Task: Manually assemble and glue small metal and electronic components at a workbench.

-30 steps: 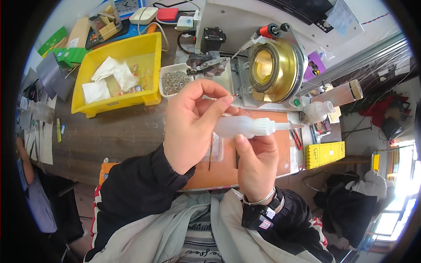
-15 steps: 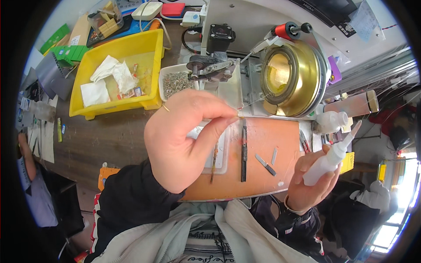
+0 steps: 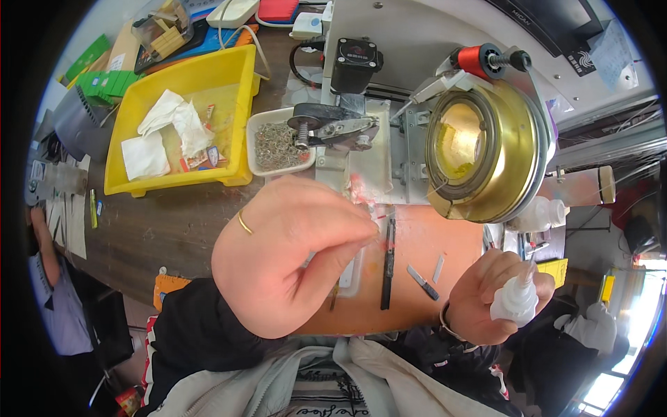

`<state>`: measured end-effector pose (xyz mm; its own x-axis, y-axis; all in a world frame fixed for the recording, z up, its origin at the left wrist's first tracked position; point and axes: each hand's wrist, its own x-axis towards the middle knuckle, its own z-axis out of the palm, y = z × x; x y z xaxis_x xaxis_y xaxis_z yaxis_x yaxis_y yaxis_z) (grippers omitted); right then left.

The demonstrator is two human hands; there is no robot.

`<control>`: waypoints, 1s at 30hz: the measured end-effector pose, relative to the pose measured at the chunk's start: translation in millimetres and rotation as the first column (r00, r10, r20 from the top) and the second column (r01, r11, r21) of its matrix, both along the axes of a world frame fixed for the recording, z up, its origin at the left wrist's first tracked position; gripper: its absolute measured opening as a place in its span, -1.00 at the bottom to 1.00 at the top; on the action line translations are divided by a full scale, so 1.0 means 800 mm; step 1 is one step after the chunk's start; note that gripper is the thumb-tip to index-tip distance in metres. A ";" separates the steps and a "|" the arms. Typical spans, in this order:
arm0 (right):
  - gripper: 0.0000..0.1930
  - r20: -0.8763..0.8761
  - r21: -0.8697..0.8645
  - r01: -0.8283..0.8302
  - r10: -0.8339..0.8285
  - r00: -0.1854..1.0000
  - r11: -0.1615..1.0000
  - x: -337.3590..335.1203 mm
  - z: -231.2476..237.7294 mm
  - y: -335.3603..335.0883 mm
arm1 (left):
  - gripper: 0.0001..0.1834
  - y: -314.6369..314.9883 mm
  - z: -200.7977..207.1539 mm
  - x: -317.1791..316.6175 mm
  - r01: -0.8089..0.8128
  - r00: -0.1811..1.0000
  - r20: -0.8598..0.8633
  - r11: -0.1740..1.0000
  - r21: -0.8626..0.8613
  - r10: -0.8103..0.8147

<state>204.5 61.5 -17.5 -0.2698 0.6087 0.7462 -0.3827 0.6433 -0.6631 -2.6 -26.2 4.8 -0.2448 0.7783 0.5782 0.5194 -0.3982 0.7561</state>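
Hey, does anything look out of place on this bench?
Perhaps the yellow tub: crumpled white tissues and wrappers lie in it like litter. A reddish patch just beyond the left hand is too blurred to identify.

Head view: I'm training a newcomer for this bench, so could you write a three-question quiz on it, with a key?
1. Which hand holds the white squeeze bottle?
2. True or false: the yellow tub stands to the left of the gold-coloured drum.
3. Which lies in that tub: (a) a hammer, (b) white paper, (c) a dinner plate?

Key: 1. The right hand. 2. True. 3. b.
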 end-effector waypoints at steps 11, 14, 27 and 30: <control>-0.58 -0.163 -0.024 -0.032 0.028 0.986 0.999 -0.014 -0.023 0.007 | -0.70 0.004 0.002 -0.002 0.025 0.999 -0.048 1.000 -0.015 -0.025; -0.61 -0.220 -0.086 0.008 -0.027 0.975 0.996 -0.016 -0.028 0.004 | -0.70 0.005 0.002 -0.001 0.010 0.994 -0.105 1.000 -0.002 -0.011; -0.55 -0.043 -0.030 0.094 -0.095 0.995 0.995 -0.009 -0.034 0.004 | -0.70 0.004 -0.009 0.002 -0.057 0.973 -0.222 0.997 0.045 0.065; -0.54 -0.007 -0.026 0.117 -0.117 0.993 0.993 -0.010 -0.032 0.002 | -0.70 0.003 -0.009 0.003 -0.063 0.973 -0.218 0.996 0.056 0.074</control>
<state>196.6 63.5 -42.8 -0.1895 0.6541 0.7322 -0.3117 0.6671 -0.6766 -0.2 -23.8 -2.3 -0.1593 0.7338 0.6604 0.6980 -0.3893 0.6010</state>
